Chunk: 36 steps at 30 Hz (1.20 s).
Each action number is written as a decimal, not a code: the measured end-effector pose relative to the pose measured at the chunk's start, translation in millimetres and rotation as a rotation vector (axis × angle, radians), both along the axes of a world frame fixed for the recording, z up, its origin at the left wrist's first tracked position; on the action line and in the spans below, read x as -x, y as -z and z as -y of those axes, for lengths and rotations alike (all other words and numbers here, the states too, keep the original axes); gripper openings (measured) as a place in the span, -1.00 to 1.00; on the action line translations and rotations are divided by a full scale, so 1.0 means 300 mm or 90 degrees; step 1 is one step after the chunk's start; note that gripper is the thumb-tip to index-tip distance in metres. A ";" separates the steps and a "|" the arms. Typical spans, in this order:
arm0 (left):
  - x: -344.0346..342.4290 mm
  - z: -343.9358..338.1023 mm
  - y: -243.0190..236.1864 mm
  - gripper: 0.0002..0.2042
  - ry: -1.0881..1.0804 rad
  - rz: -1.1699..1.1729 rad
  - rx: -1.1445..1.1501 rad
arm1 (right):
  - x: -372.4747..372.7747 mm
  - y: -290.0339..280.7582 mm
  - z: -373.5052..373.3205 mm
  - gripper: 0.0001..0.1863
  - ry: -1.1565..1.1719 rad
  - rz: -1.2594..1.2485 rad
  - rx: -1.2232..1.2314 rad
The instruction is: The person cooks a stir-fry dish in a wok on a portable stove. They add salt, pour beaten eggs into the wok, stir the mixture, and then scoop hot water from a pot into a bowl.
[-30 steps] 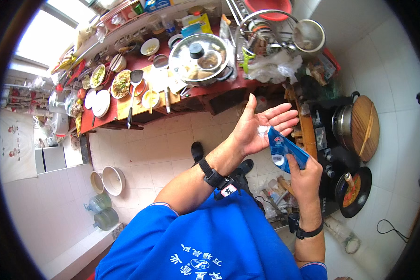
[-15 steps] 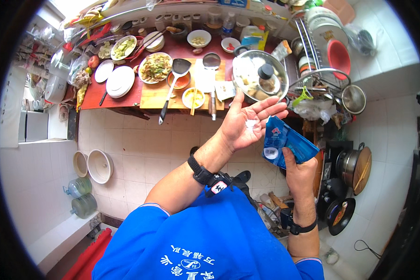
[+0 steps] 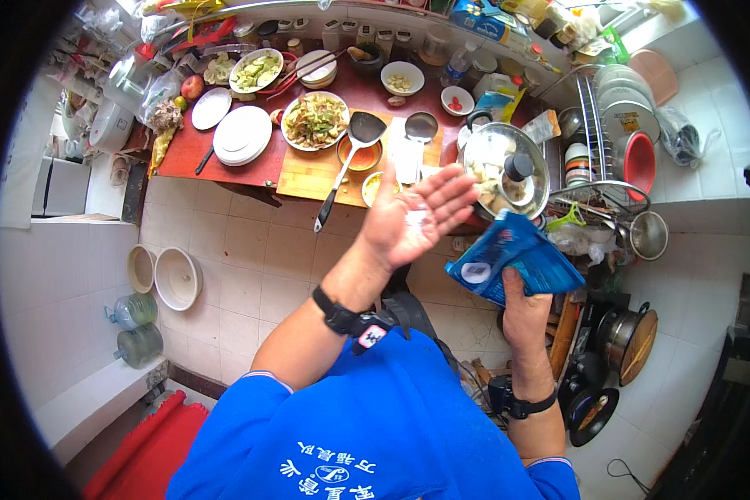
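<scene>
My left hand (image 3: 396, 231) is held palm up above the floor, near the table's front edge. Its fingers are stretched out, and a small heap of white grains (image 3: 415, 218) lies in the palm. To its right, my right hand (image 3: 525, 321) grips a blue packet (image 3: 512, 254) by its lower edge, thumb on the front. The packet leans with its upper edge toward the table, apart from my left hand. Beyond the hands stands a pot with a glass lid (image 3: 482, 158), pale pieces showing through. My left fingers partly hide a small bowl of yellow food (image 3: 370, 193).
On the wooden board (image 3: 296, 175) are a black spatula (image 3: 365, 127), a ladle (image 3: 421, 127) and an orange-red bowl (image 3: 350, 152). Plated vegetables (image 3: 315, 121) and stacked white plates (image 3: 242, 136) sit leftward. A dish rack (image 3: 593, 125) stands at right, a lidded pot (image 3: 633, 350) below it.
The view has turned, so the table appears further right. My left hand has drawn away from the packet, leftward. The packet has tipped flatter in my right hand.
</scene>
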<state>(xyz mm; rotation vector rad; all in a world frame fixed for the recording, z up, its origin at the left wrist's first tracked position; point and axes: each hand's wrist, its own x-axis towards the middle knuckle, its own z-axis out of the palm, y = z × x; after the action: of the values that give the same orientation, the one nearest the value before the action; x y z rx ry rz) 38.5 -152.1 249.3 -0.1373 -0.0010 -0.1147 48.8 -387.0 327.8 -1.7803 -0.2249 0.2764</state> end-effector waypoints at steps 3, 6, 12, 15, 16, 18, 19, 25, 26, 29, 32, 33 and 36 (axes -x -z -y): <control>0.046 -0.126 0.013 -0.05 -0.071 -0.039 -0.036 | -0.057 0.048 -0.003 -0.49 0.015 -0.016 -0.117; 0.088 -0.211 0.015 -0.07 -0.142 -0.096 -0.068 | -0.183 0.113 -0.057 -0.50 0.051 -0.122 -0.200; 0.113 -0.253 0.039 -0.11 -0.210 -0.179 -0.129 | -0.469 0.234 -0.237 -0.58 0.029 0.003 -0.189; 0.111 -0.259 0.060 -0.11 -0.230 -0.201 -0.128 | -0.636 0.263 -0.257 -0.62 0.004 -0.036 -0.098; 0.109 -0.257 0.066 -0.11 -0.235 -0.210 -0.126 | -0.694 0.276 -0.268 -0.64 -0.025 -0.050 -0.015; 0.097 -0.252 0.077 -0.11 -0.246 -0.222 -0.122 | -0.785 0.342 -0.343 -0.69 0.031 -0.041 -0.101; 0.090 -0.248 0.081 -0.11 -0.250 -0.235 -0.118 | -0.838 0.368 -0.370 -0.71 0.018 -0.028 -0.049; 0.050 -0.225 0.115 -0.10 -0.277 -0.244 -0.090 | -1.047 0.605 -0.573 -0.73 0.008 0.048 0.224; 0.050 -0.227 0.121 -0.10 -0.285 -0.248 -0.091 | -1.071 0.646 -0.599 -0.72 0.008 0.033 0.275; 0.069 -0.228 0.140 -0.10 -0.306 -0.262 -0.090 | -1.138 0.749 -0.649 -0.71 -0.011 0.064 0.391; 0.108 -0.231 0.160 -0.09 -0.325 -0.266 -0.079 | -1.204 0.815 -0.700 -0.71 -0.007 0.066 0.401; 0.121 -0.235 0.166 -0.07 -0.330 -0.262 -0.071 | -1.224 0.826 -0.715 -0.71 -0.007 0.047 0.402; 0.154 -0.248 0.180 -0.06 -0.344 -0.269 -0.064 | -1.234 0.834 -0.741 -0.64 -0.014 0.101 0.443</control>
<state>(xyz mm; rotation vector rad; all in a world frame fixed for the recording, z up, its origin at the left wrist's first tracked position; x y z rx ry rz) -7.7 -77.5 195.2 -0.0555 0.3873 0.4551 419.0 -164.8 77.4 -2.4945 -0.2827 0.2433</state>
